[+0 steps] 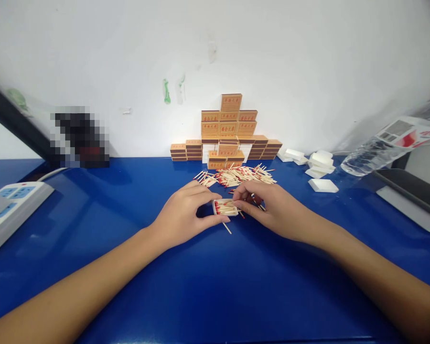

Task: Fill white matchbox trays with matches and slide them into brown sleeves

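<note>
A small white matchbox tray [225, 213] holds red-tipped matches [225, 207] on the blue table [186, 296]. My left hand [189, 212] grips the tray from the left, thumb at its near side and fingers at its far side. At the tray's right end is my right hand [268, 205], its thumb and fingers pinched together; what lies between the fingertips is too small to make out. Some matches show under and beside my right hand. One loose match [227, 228] lies just in front of the tray. Behind the hands is a pile of loose matches [241, 176].
Stacked matchboxes [228, 128] stand against the wall. White empty trays [323, 185] lie at the back right, near a plastic bottle [367, 153] and a dark device [412, 191]. A power strip [21, 210] sits at the left.
</note>
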Demonstrator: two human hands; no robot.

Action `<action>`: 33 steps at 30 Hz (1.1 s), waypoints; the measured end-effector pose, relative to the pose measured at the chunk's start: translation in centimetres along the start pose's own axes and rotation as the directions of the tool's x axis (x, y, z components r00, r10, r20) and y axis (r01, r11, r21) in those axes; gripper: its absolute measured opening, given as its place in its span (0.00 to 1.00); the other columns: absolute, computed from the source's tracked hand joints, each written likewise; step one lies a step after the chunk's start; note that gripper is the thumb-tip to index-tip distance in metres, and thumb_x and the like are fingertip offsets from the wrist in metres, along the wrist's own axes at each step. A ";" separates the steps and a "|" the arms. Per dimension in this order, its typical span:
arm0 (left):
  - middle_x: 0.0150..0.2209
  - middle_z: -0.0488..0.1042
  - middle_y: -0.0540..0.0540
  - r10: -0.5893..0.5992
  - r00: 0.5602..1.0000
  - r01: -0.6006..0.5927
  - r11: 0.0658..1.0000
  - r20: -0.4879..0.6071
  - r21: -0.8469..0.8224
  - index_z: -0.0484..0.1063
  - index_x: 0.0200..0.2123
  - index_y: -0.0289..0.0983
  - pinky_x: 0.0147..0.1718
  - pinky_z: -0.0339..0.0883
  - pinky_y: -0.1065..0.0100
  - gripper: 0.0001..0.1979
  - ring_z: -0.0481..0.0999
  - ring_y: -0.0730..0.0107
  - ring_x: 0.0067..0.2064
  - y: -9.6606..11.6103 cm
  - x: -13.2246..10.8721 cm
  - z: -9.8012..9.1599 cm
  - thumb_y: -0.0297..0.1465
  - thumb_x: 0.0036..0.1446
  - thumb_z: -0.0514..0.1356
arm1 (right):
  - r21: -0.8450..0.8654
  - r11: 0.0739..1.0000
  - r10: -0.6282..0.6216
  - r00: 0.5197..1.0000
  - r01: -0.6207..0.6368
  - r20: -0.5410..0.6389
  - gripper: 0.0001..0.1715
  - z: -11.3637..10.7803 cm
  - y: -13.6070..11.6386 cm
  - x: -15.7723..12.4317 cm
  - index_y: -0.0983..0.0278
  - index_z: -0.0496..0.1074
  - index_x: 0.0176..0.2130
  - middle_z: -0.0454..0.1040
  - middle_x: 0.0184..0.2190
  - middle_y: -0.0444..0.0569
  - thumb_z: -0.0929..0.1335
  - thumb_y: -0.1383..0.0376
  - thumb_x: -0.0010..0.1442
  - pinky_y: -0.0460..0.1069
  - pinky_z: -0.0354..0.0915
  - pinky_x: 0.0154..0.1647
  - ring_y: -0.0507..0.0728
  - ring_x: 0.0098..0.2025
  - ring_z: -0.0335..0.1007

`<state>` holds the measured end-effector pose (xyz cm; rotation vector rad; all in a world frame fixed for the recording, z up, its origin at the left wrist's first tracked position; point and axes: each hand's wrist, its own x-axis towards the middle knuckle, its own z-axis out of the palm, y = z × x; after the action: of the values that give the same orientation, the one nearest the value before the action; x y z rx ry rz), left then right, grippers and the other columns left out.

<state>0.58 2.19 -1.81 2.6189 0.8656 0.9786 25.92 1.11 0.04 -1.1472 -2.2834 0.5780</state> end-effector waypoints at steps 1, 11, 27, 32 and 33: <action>0.40 0.82 0.45 -0.002 1.000 0.002 1.000 0.003 -0.002 0.80 0.50 0.39 0.45 0.72 0.58 0.19 0.79 0.61 0.42 0.0 0.0 0.0 0.43 0.62 0.70 | 0.008 1.000 -0.001 1.000 0.001 -0.005 0.06 0.0 0.0 0.0 0.59 0.74 0.41 0.80 0.36 0.46 0.68 0.61 0.71 0.50 0.66 0.34 0.54 0.33 0.72; 0.38 0.81 0.46 0.008 1.000 -0.008 1.000 -0.006 -0.027 0.81 0.50 0.38 0.45 0.71 0.59 0.20 0.77 0.63 0.40 0.3 0.1 -0.1 0.44 0.61 0.71 | -0.102 0.983 -0.170 0.958 0.150 -0.233 0.05 0.6 -0.7 0.0 0.57 0.78 0.39 0.81 0.34 0.46 0.70 0.65 0.69 0.54 0.67 0.41 0.58 0.38 0.73; 0.39 0.82 0.47 0.016 0.999 -0.019 0.999 -0.047 -0.049 0.81 0.49 0.38 0.44 0.71 0.60 0.19 0.78 0.64 0.41 0.3 0.1 0.0 0.42 0.59 0.72 | -0.104 0.993 -0.078 0.981 0.060 -0.176 0.10 -0.2 -0.3 0.1 0.59 0.76 0.37 0.79 0.34 0.47 0.69 0.59 0.71 0.51 0.64 0.35 0.55 0.34 0.71; 0.40 0.83 0.46 -0.008 0.999 0.006 0.999 -0.047 -0.040 0.81 0.50 0.39 0.44 0.71 0.59 0.20 0.78 0.63 0.41 0.2 0.1 0.0 0.44 0.59 0.72 | -0.027 0.996 0.082 0.996 -0.083 -0.029 0.19 -1.3 0.2 0.0 0.60 0.77 0.32 0.75 0.26 0.43 0.70 0.50 0.69 0.49 0.59 0.27 0.52 0.26 0.65; 0.39 0.83 0.46 -0.004 0.999 0.002 0.999 -0.048 -0.037 0.81 0.49 0.38 0.44 0.71 0.60 0.20 0.77 0.63 0.41 0.2 0.0 0.0 0.44 0.60 0.72 | 0.003 0.996 0.084 0.996 -0.084 0.003 0.20 -1.4 0.1 0.0 0.60 0.77 0.32 0.75 0.25 0.43 0.70 0.50 0.69 0.49 0.58 0.27 0.52 0.25 0.64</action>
<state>0.72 2.04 -1.72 2.5724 0.8537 1.0501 26.83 1.40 1.02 -1.2465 -2.2447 0.6154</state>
